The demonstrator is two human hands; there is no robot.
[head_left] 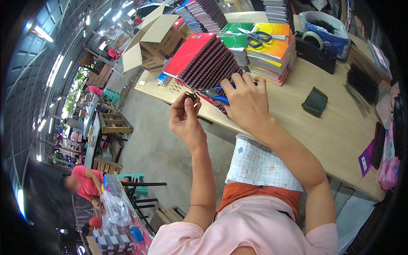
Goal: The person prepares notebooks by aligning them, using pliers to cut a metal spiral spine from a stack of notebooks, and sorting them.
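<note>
My right hand (248,102) is closed around blue-handled pliers (221,99), whose metal jaws point left toward my other hand. With its fingertips pinched together, my left hand (187,121) holds a small dark coil of wire (192,96) close to the jaws. Just beyond both hands stands a tall stack of red spiral notebooks (191,53), dark bindings facing me. Part of a notebook under the pliers is hidden by my right hand. A loose wire spiral (175,86) lies at the table edge left of the stack.
On the wooden table (306,140), blue-handled scissors (257,39) rest on orange and green notebooks. An open cardboard box (159,53) stands far left; a blue tub (325,32), a tape roll (313,39) and black wire bindings (361,87) sit right. A person in pink (85,180) works at another table.
</note>
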